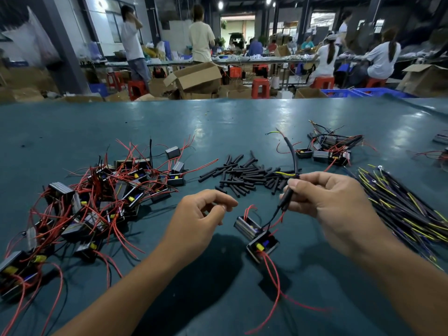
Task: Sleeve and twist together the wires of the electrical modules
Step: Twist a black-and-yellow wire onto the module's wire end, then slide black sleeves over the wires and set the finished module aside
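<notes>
My right hand (332, 204) pinches a black sleeve (287, 198) fitted over a wire joint, with a black and yellow cable (292, 154) rising from it. Black and red wires hang from the sleeve down to two small modules (257, 235) that dangle just above the green table (218, 122). My left hand (201, 214) hovers to the left of the modules, fingers loosely curled and holding nothing. A heap of loose black sleeves (244, 175) lies behind the hands.
A tangled pile of modules with red wires (92, 202) covers the left side. Finished modules (332, 149) lie at the back right. A bundle of black and yellow cables (402, 207) lies on the right. People work at benches beyond the table.
</notes>
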The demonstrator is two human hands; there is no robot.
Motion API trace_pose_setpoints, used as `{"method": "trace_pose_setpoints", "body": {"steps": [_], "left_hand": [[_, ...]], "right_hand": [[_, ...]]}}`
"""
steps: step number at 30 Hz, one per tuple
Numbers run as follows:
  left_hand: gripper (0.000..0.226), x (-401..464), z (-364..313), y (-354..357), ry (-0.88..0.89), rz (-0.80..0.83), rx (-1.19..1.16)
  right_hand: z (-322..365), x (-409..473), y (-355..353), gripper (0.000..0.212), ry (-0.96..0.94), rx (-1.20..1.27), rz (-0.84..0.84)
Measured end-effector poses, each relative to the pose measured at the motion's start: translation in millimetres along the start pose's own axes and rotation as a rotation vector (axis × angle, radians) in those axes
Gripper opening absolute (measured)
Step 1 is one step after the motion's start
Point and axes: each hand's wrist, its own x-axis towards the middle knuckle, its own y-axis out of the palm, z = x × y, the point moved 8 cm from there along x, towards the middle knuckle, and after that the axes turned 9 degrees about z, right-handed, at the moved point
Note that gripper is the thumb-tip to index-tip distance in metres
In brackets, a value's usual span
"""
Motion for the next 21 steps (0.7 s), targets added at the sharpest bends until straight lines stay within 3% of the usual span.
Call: {"method": "trace_pose_setpoints", "body": {"steps": [10,21], "left_hand": [[0.036,0.5,0.7,2.4,0.033,0.013,0.109],[0.028,-0.3,-6.7,5.2,0.101,0.008,0.216]], "right_hand": [[57.5,38.2,-5.9,0.011,-0.108,-0.014,0.011],[103.5,171.1,-90.8,0.013,-0.074,-0.293,-0.267]]}}
